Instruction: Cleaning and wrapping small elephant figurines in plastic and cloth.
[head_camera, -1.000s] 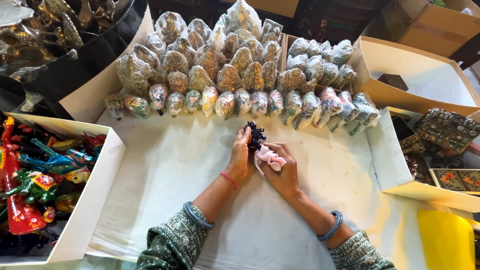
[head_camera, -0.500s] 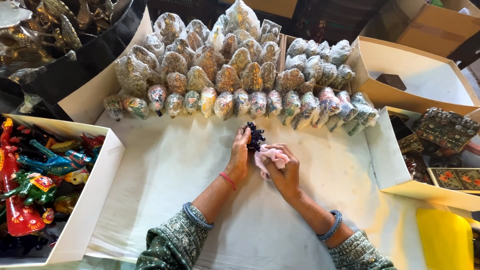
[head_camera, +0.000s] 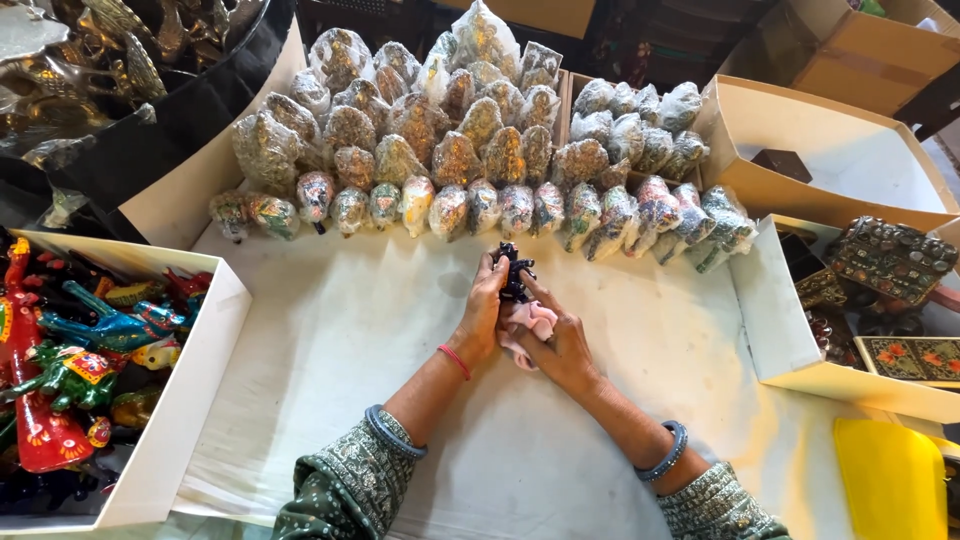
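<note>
My left hand (head_camera: 485, 310) grips a small dark figurine (head_camera: 514, 267) held upright above the white cloth-covered table (head_camera: 340, 340). My right hand (head_camera: 560, 345) presses a pink cloth (head_camera: 528, 318) against the figurine's lower part, index finger stretched up along it. Both hands meet at the table's middle, just in front of a row of plastic-wrapped figurines (head_camera: 480, 208).
Several wrapped figurines (head_camera: 440, 120) are piled at the back. A white box of painted animal figures (head_camera: 70, 350) sits at the left. Metal figures (head_camera: 90, 50) lie at the far left back. An open cardboard box (head_camera: 840, 160), decorated boxes (head_camera: 890, 260) and a yellow object (head_camera: 890, 480) are at the right.
The hands have stayed in place. The right hand's fingers and the pink cloth have shifted slightly along the dark figurine.
</note>
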